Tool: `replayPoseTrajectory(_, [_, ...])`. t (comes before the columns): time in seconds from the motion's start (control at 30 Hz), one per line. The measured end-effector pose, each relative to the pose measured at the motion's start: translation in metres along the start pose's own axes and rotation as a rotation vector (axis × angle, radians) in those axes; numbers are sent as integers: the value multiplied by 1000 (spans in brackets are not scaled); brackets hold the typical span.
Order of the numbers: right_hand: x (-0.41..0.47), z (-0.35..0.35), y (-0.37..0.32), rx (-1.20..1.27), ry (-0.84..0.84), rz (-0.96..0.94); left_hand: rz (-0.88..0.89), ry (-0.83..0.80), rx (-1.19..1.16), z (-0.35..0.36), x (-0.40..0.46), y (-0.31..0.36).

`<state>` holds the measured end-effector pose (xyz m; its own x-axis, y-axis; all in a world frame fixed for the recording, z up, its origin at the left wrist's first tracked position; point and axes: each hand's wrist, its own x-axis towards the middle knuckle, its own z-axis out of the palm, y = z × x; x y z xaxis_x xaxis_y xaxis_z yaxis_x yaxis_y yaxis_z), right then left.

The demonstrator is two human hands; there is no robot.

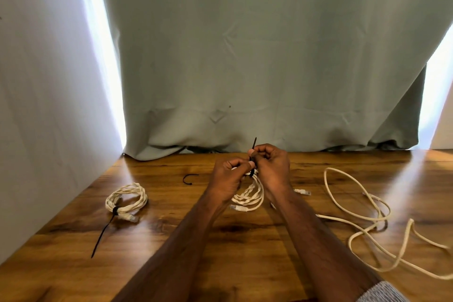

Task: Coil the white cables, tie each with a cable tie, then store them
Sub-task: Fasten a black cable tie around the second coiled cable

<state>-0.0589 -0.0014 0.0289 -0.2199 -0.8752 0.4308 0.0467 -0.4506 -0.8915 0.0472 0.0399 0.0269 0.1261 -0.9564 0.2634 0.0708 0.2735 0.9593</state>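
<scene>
The white cable coil (pixel 250 195) that I work on is in the middle of the counter (pixel 171 240), hanging from my hands with its lower loops resting on the wood. Its strands are twisted like a rope, and a clear plug (pixel 239 208) shows at its near edge. A thin black cable tie (pixel 253 152) goes around the top of the coil, and its free end points up.

My left hand (pixel 226 180) holds the top of the coil, with the thumb pressed on the tie. The fingers (pixel 263 151) of my right hand (pixel 273 169) are closed together on the tie just above. Both hands touch each other there.

To the left lies a second coil (pixel 126 198), also twisted, already bound by a black tie with a long straight tail (pixel 101 236) that runs toward the near side. A small curved black tie (pixel 188 178) lies between that coil and my left hand, a little farther away. On the right, a loose white cable (pixel 367 228) spreads in wide irregular loops, and one plug (pixel 304 192) lies near my right wrist.

The counter is glossy brown wood with dark grain. A pale green curtain (pixel 257 56) hangs behind it.
</scene>
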Motion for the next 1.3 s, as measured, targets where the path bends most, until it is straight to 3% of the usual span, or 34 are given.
replayPoseTrajectory(0.37, [0,-5,-7,66,-52,-130,9,19,-106,0,-3,0])
replayPoseTrajectory(0.6, [2,-5,-2,83,-57,-82,-2,16,-149,-1,-1,-4])
replayPoseTrajectory(0.9, [4,-15,-1,-122,-181,-269,-31,47,-275,-8,4,-8])
replayPoseTrajectory(1.3, [4,-17,0,-57,-178,-328,-44,10,-315,-6,1,-1])
